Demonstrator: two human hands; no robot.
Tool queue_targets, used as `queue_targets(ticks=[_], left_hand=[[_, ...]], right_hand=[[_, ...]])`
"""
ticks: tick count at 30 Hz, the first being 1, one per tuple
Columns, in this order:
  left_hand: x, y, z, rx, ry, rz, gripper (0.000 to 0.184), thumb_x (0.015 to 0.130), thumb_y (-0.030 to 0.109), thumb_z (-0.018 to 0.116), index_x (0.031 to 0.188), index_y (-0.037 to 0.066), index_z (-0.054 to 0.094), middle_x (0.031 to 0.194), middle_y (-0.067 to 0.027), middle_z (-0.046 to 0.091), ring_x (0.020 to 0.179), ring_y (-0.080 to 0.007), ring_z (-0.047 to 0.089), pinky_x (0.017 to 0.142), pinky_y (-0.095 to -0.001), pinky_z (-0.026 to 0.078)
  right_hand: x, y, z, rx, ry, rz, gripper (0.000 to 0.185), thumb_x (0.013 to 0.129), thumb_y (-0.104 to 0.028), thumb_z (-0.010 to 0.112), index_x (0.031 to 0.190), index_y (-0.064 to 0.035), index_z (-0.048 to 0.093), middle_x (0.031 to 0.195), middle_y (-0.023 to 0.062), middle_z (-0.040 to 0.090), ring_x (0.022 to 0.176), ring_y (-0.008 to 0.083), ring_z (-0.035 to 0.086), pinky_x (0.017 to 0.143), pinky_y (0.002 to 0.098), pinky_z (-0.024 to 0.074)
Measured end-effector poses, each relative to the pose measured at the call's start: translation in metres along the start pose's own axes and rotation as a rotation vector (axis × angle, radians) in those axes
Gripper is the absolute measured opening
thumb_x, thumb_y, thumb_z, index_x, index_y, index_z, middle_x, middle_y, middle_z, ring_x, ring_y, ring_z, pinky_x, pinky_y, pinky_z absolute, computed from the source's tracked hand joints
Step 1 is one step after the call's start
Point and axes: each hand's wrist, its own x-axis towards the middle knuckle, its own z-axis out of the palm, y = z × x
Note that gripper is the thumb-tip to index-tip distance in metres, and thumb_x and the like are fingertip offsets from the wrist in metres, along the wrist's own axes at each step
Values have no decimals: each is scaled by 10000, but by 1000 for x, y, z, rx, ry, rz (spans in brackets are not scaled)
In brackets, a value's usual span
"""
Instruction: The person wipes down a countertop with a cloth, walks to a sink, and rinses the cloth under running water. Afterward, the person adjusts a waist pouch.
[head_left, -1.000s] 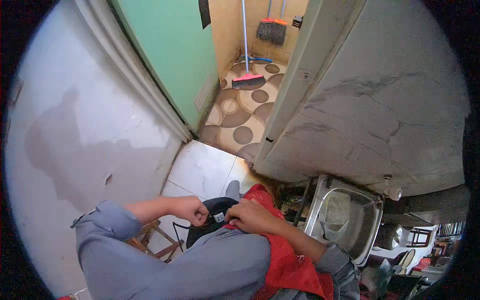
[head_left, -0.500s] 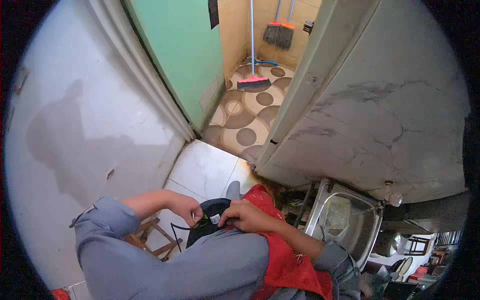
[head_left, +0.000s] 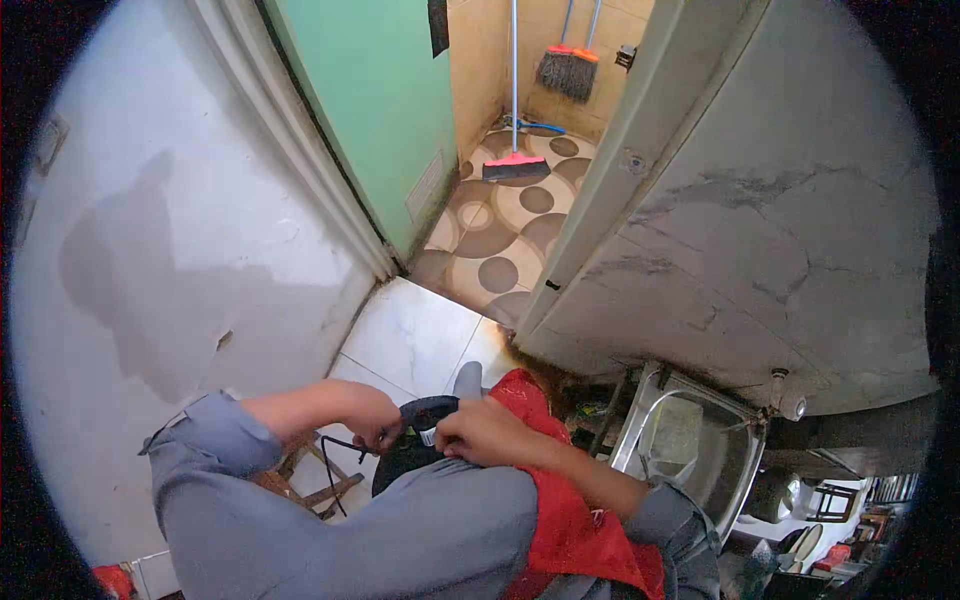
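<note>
A black rounded object (head_left: 405, 462) with a small white label and a bit of green rests at my lap; its exact kind is unclear. My left hand (head_left: 372, 418) is at its left side, fingers curled in a pinch, and what they hold is hidden. A thin black cord (head_left: 330, 462) loops out just below that hand. My right hand (head_left: 485, 432) is closed at the object's right edge, next to the label, with its fingertips partly hidden. Under my right forearm lies a red cloth (head_left: 560, 520) across my grey-clothed legs.
A steel sink (head_left: 690, 440) stands at the right, below a tap (head_left: 788, 400). Behind my left arm is a wooden stool (head_left: 315, 490). Ahead, past a green door (head_left: 370, 110), a pink-headed broom (head_left: 515, 165) stands on patterned tiles; two more brooms (head_left: 568, 72) hang behind.
My left hand has shifted slightly left and down, its fingers turned inward, and the cord has moved left with it. My right hand stays nearly in place. The view has tilted slightly.
</note>
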Motion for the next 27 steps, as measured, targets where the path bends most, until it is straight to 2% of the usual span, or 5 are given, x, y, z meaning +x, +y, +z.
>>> queue_targets(ticks=[3, 10, 16, 21, 27], left_hand=[[0, -1, 0, -26, -57, -31, 110, 657, 221, 583, 701, 135, 636, 611, -43, 585, 574, -198, 546, 542, -360, 399], [6, -14, 1, 100, -63, 61, 160, 646, 206, 592, 773, 114, 628, 665, -68, 597, 604, -220, 531, 565, -369, 396], [-4, -12, -3, -75, -18, 56, 113, 697, 148, 569, 751, 57, 609, 651, -41, 589, 632, -149, 554, 601, -313, 412], [-3, -19, 1, -398, 79, 129, 157, 732, 182, 527, 733, 35, 581, 704, -47, 590, 672, -149, 523, 634, -310, 396], [3, -22, 5, -663, 117, 166, 184, 753, 174, 502, 699, 6, 554, 676, -28, 567, 678, -99, 531, 650, -265, 409]], right_hand=[[0, 5, 5, 68, 53, -157, 104, 704, -131, 619, 803, -159, 635, 734, 41, 587, 769, 253, 516, 659, 371, 389], [5, 11, 15, 154, 57, -189, 149, 699, -115, 614, 833, -175, 641, 710, 40, 573, 735, 252, 500, 652, 359, 390], [10, 7, 9, 14, 264, -182, 128, 684, -123, 573, 791, -165, 629, 737, 56, 570, 792, 256, 500, 677, 370, 390], [15, 18, 10, -196, 401, -249, 72, 700, -140, 579, 756, -126, 622, 694, 27, 564, 696, 226, 474, 635, 332, 387], [11, 20, 9, -322, 377, -212, 120, 703, -163, 560, 804, -152, 623, 741, 14, 537, 724, 210, 473, 664, 322, 382]])
